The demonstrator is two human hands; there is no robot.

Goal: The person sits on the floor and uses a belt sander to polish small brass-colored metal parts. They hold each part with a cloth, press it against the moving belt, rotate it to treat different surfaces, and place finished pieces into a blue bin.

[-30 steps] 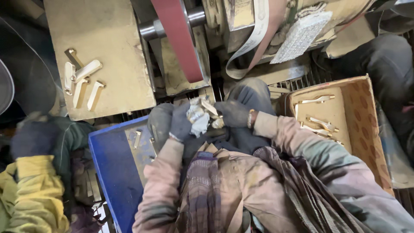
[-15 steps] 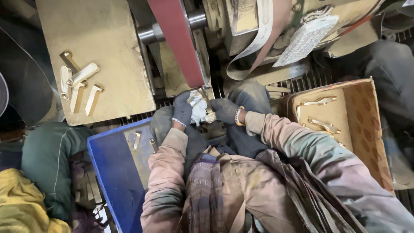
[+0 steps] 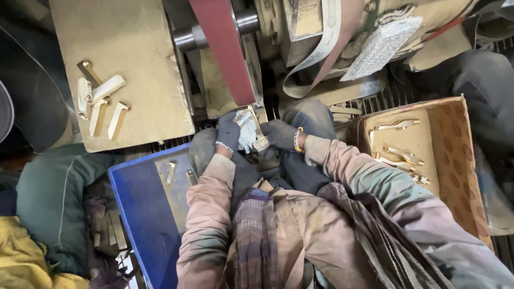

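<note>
Piece in hand: we hold a small brass-coloured metal piece [image 3: 261,143] at the lower end of the red sanding belt [image 3: 225,53], just above our knees.
Left hand [image 3: 229,131]: gloved, closed around a white rag [image 3: 246,131] that pads the piece – fingers curled tight, no gap we can see.
Right hand [image 3: 279,134]: gloved, pinching the other end of the piece; how far the fingers wrap it is hidden from us.
How it handles: we judge it stiff, dense for its size and smooth – likely slippery, and likely warm off the belt, which fits the rag.
Where to hold: both ends, away from the belt, fingers behind the contact face.
Around us: 5 or so similar brass pieces [image 3: 99,104] lie on the tan board [image 3: 134,53] at left; a few more sit in the blue tray [image 3: 139,214] and in the cardboard box [image 3: 455,160] at right.
</note>
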